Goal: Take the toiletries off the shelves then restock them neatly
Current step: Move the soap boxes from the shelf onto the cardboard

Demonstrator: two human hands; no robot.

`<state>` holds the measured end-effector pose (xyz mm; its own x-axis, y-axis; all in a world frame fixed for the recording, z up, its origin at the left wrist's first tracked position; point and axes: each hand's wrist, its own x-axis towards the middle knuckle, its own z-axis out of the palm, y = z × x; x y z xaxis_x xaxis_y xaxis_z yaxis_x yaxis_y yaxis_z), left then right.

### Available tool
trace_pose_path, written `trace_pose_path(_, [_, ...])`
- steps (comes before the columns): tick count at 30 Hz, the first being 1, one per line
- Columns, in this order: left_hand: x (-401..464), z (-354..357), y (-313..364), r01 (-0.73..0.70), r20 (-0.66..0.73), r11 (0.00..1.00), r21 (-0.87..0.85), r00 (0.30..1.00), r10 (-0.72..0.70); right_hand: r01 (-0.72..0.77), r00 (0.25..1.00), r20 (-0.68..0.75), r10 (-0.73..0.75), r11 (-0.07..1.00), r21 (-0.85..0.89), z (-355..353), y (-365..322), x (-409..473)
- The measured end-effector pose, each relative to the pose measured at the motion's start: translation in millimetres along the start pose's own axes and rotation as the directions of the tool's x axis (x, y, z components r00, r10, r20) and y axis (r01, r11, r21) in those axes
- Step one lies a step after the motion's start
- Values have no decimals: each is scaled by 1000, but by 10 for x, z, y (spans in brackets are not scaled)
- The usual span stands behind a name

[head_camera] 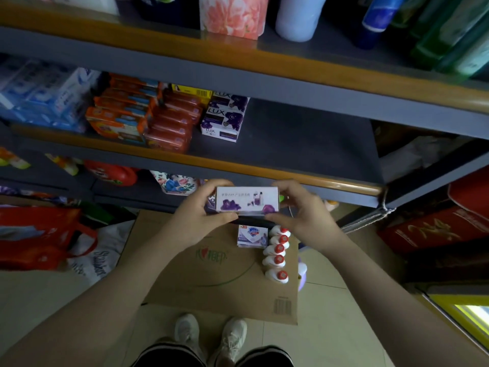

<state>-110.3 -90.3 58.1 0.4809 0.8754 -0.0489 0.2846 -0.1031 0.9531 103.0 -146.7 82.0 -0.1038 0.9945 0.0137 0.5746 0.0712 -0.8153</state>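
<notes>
Soap boxes (247,201), white with purple flowers, sit gripped between both hands just in front of the middle shelf's edge, above the floor. The left hand (197,211) curls its fingers over the left end with the thumb underneath; the right hand (300,210) pinches the right end the same way. A second box shows below the top one; how many are stacked I cannot tell.

Nearest, two white sneakers (211,337) stand on pale floor tiles. Just beyond them lies a flattened cardboard sheet (211,274). On its far right part rests a small white-and-blue soap box (252,237), and touching its right side is a row of white bottles with red caps (276,256) running near to far. To the left, a red bag (39,234) and a white printed bag (98,258) lie on the floor.

Farther off, the middle shelf (291,139) holds two purple Lux boxes (225,117), stacked dark red packs (172,125) just to their left, then orange packs (119,112) and blue-white packs (39,96) at far left. The shelf's right part is bare.

The top shelf (211,56) carries a pink floral pack (232,14), a white bottle (299,17) and green bottles (449,33) to the right.
</notes>
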Motion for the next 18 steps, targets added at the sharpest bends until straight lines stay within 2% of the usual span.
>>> trace_pose_path(2, [24,-31,-85,-272,0,892,361,956,292,118,985,-106,-136,979,-164,121,116,-60])
trace_pose_path(4, [-3,8,-212,-343,23,794,502,923,384,228,947,-150,-283,924,-307,235,200,-100])
trace_pose_path(6, [-54,70,-328,-294,-19,806,514,935,354,315,899,-143,-414,837,-447,324,267,-123])
trace_pose_path(7, [-70,102,-390,-242,-55,847,474,951,303,348,878,-130,-461,801,-487,366,290,-133])
trace_pose_path(10, [-105,198,-508,-40,-76,983,177,996,54,411,853,-73,-517,750,-519,466,371,-147])
trace_pose_path(12, [-136,262,-614,139,-42,987,-82,989,-143,337,915,-81,-396,859,-386,490,416,-148])
trace_pose_path(14, [-189,323,-730,333,36,908,-256,942,-335,82,993,-72,-88,993,-86,488,491,-132])
trace_pose_path(15, [-211,355,-811,415,78,858,-303,908,-412,-69,997,-29,70,997,21,492,570,-122])
trace_pose_path(16, [-232,392,-888,480,104,818,-318,875,-473,-217,976,31,215,975,51,514,679,-113])
trace_pose_path(18, [-250,476,-1071,565,132,782,-264,824,-551,-425,894,150,423,905,-21,604,925,-135])
